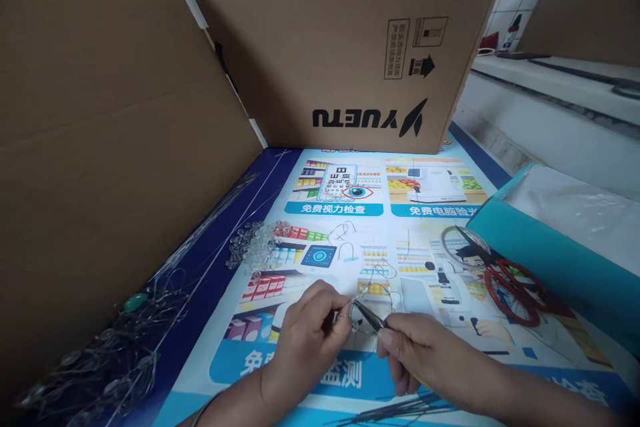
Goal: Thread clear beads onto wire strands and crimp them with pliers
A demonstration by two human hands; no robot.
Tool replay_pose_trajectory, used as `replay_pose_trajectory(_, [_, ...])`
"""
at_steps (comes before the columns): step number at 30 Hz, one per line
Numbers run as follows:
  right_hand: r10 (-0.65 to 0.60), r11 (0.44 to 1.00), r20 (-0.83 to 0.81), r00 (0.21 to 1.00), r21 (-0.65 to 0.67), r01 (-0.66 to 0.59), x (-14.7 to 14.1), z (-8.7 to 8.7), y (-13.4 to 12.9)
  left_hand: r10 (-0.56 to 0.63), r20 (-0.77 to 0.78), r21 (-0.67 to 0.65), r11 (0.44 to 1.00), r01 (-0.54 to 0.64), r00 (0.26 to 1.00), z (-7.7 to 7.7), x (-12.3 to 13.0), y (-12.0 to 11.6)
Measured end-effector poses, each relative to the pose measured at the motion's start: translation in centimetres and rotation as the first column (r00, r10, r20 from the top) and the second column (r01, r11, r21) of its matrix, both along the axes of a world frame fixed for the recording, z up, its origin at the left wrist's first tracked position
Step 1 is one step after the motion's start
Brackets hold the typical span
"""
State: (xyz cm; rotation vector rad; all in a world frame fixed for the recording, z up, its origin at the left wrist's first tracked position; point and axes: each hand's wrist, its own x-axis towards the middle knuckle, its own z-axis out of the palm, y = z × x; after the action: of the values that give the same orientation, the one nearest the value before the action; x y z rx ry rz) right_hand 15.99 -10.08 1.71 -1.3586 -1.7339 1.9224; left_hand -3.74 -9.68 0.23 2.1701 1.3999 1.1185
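The left hand (313,330) pinched a thin wire (391,291) at the tip of the pliers (369,315), which the right hand (420,350) gripped with curled fingers, above the printed mat (225,367). Clear beads (255,247) lay heaped beyond; red-handled scissors (493,265) and a teal box (540,240) crowded the right, cardboard panels (350,47) walled the back and left.

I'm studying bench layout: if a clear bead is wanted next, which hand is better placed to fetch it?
Probably the left hand: it is nearer the clear beads, while the right hand grips pliers. The left does look busy pinching something small, though.
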Motion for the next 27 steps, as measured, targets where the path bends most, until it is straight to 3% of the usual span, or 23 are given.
replay_pose_trajectory(10, [0.003, 0.996, 0.120, 0.993, 0.093, -0.014, -0.45, 0.67, -0.20, 0.035, -0.065, 0.078, 0.996, -0.030, 0.997, -0.04, 0.46, -0.21])
replay_pose_trajectory(15, [0.023, 0.984, 0.147, 0.989, 0.172, -0.048, -0.41, 0.11, -0.40, 0.041, -0.090, 0.092, 0.995, -0.033, 0.995, -0.17, 0.44, -0.25])
replay_pose_trajectory(21, [0.014, 0.927, 0.294, 0.956, 0.354, -0.123, -0.40, 0.06, -0.47, 0.039, -0.097, 0.078, 0.996, -0.031, 0.995, -0.03, 0.39, -0.16])
replay_pose_trajectory(27, [0.020, 0.889, 0.346, 0.938, 0.423, -0.175, -0.47, 0.33, -0.38, 0.038, -0.076, 0.032, 0.999, -0.036, 0.996, 0.51, 0.62, -0.37])
